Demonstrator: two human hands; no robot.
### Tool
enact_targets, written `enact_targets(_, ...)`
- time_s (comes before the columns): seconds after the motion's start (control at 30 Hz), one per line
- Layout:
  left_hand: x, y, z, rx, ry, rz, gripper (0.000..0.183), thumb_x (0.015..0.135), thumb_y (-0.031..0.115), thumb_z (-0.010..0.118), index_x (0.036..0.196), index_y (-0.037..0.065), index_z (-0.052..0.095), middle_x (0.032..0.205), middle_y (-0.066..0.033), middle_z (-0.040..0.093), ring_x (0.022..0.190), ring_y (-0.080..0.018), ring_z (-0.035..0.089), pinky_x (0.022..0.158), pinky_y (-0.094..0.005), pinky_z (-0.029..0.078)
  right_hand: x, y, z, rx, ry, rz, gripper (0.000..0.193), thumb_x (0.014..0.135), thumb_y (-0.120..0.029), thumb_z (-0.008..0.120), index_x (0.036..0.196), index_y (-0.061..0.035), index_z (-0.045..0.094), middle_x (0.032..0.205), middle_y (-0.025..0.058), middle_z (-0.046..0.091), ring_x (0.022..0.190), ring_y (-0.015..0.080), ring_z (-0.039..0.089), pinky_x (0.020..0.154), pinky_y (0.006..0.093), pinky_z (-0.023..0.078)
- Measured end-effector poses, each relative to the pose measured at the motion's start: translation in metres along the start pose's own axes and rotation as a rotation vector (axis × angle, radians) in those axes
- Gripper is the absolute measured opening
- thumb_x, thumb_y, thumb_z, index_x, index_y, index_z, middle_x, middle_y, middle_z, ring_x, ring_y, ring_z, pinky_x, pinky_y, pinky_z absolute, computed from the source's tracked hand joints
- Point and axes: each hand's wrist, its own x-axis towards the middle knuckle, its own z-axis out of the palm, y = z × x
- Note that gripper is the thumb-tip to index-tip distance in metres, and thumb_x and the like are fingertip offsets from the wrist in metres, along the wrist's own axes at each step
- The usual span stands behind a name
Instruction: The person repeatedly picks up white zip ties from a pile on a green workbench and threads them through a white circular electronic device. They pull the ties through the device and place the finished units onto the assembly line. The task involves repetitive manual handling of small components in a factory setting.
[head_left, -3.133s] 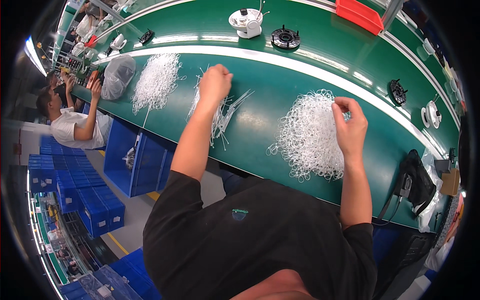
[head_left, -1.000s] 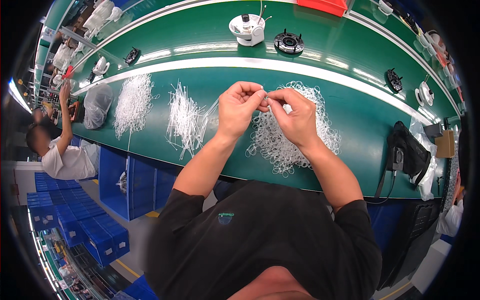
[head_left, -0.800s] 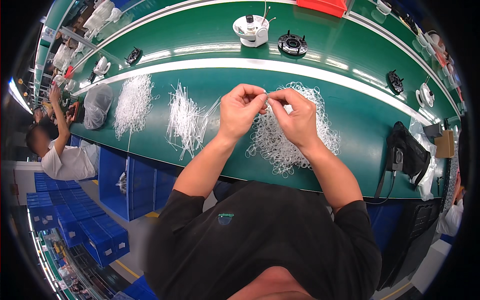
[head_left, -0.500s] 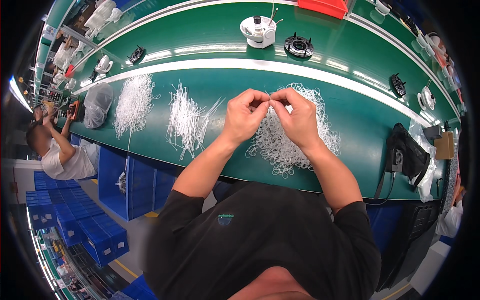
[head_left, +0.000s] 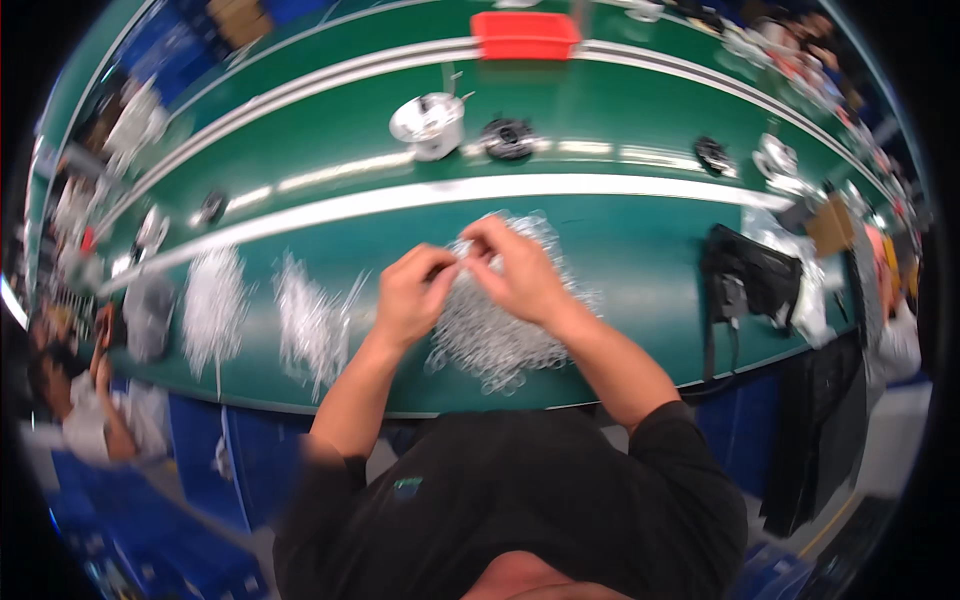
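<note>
Above the far left part of a heap of looped white cable ties (head_left: 505,335), my left hand (head_left: 410,292) and my right hand (head_left: 517,275) meet at the fingertips. Both are closed in a pinch. Between the tips is a tiny pale bit, seemingly a cable tie, mostly hidden by the fingers and blurred. Left of my left forearm lies a pile of straight white cable ties (head_left: 308,322). Farther left is another pile of white ties (head_left: 213,305), its strands smeared by motion.
A clear plastic bag (head_left: 149,315) stands at the left, near a seated person (head_left: 95,415). A black bag (head_left: 745,275) lies at the right. Beyond the white rail (head_left: 560,186) are a white housing (head_left: 430,127), a black round part (head_left: 508,139) and a red tray (head_left: 525,37).
My view has swung, so the table and piles appear lower and farther left. Both hands stay pinched together, now over the heap's far left part.
</note>
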Motion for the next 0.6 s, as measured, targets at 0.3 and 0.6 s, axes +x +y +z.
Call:
enact_targets(0.3, 0.005, 0.002, 0.012, -0.793, -0.294, -0.424, 0.009, 0.087, -0.002, 0.068, 0.094, -0.001, 0.063, 0.081, -0.0052, 0.065, 0.069, -0.0106, 0.062, 0.061, -0.0248, 0.053, -0.009, 0.0, -0.027, 0.085, 0.012, -0.002, 0.008, 0.084, -0.003, 0.066, 0.091, 0.0004, 0.065, 0.086, 0.0128, 0.068, 0.079, 0.0246, 0.067, 0.07, 0.0341, 0.052)
enact_targets(0.6, 0.081, -0.031, 0.02, -0.841, -0.162, -0.532, 0.011, 0.093, 0.008, 0.064, 0.101, 0.003, 0.057, 0.088, -0.0074, 0.064, 0.071, -0.0157, 0.063, 0.059, -0.0285, 0.053, -0.044, 0.03, -0.081, -0.025, 0.228, 0.047, 0.009, 0.087, -0.003, 0.068, 0.095, -0.0002, 0.068, 0.094, 0.0092, 0.07, 0.087, 0.0178, 0.067, 0.079, 0.0298, 0.053)
